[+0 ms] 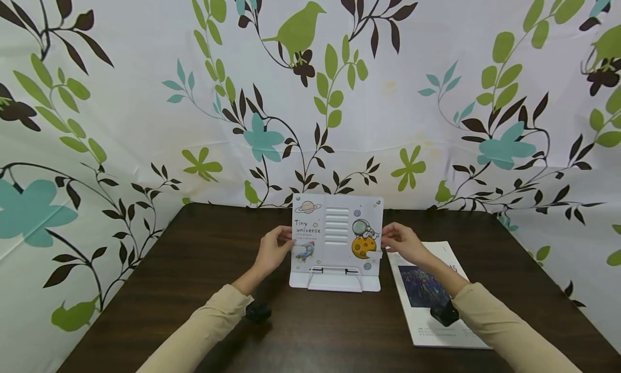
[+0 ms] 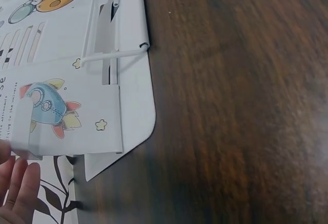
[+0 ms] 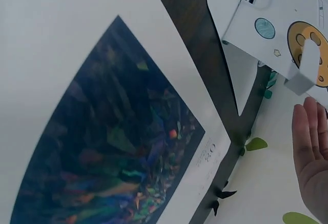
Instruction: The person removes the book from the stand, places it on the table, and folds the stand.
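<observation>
**Both hands at the sides of the "Tiny universe" stand**

White book stand (image 1: 337,249) is on the table (image 1: 194,276), roughly mid-width, panel raised, base plate (image 1: 298,280) on the tabletop. White wire support (image 1: 335,290) sits low at the front. Panel prints: ringed planet, rocket (image 2: 48,103), astronaut on an orange moon (image 1: 364,247); column of slots down the middle.

Left grip (image 1: 273,249): narrow, thumb and fingers pinching the panel's left edge by the side clip (image 2: 23,131).

Right grip (image 1: 404,242): at the panel's right edge, by the other clip (image 3: 303,70). Fingers look fairly straight in the right wrist view, thumb out of frame there. Can't tell if it's pinching or only touching.

White book (image 1: 421,316) lies flat just right of the stand, dark colourful picture on its cover. Right forearm passes over it. Small cover print too blurry to read.

Both sleeves beige; black device (image 1: 258,312) at the left wrist, second unit (image 1: 444,312) at the right. Leaf-and-bird cloth (image 1: 131,130) behind the table.
</observation>
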Available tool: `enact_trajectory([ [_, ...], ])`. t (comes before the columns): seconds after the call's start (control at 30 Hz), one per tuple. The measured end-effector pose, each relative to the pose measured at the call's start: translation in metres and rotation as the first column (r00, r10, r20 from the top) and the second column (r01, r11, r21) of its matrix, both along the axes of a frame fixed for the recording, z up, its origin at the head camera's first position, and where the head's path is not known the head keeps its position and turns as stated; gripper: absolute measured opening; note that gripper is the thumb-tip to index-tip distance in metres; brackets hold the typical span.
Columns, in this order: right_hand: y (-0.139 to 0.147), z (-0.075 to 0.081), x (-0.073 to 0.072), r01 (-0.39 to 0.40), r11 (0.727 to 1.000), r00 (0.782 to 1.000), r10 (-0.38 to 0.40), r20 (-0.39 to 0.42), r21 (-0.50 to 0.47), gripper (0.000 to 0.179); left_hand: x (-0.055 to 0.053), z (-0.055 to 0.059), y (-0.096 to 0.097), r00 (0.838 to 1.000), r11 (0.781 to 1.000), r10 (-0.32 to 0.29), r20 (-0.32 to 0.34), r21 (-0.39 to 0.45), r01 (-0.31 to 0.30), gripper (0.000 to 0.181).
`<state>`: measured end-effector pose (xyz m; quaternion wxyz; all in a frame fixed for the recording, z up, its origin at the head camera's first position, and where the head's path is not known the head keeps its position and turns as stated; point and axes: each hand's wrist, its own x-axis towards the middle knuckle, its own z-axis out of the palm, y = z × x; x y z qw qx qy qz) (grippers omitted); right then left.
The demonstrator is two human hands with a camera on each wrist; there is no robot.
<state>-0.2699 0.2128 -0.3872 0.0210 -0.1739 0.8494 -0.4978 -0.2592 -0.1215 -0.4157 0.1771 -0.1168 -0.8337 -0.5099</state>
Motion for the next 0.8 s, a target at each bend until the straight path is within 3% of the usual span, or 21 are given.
enact_trajectory([
  [0.23, -0.0062, -0.0039, -0.0012, 0.052, 0.999, 0.998, -0.052, -0.029, -0.015, 0.013, -0.0029, 0.0021, 0.0023, 1.000, 1.000, 0.004, -0.030, -0.024, -0.005, 0.017],
  [0.8, -0.0101, -0.0045, -0.0049, 0.102, 0.995, 0.994, -0.102, -0.026, -0.009, 0.011, 0.0026, 0.0023, 0.0057, 0.999, 0.999, 0.035, -0.020, -0.032, -0.035, 0.016],
])
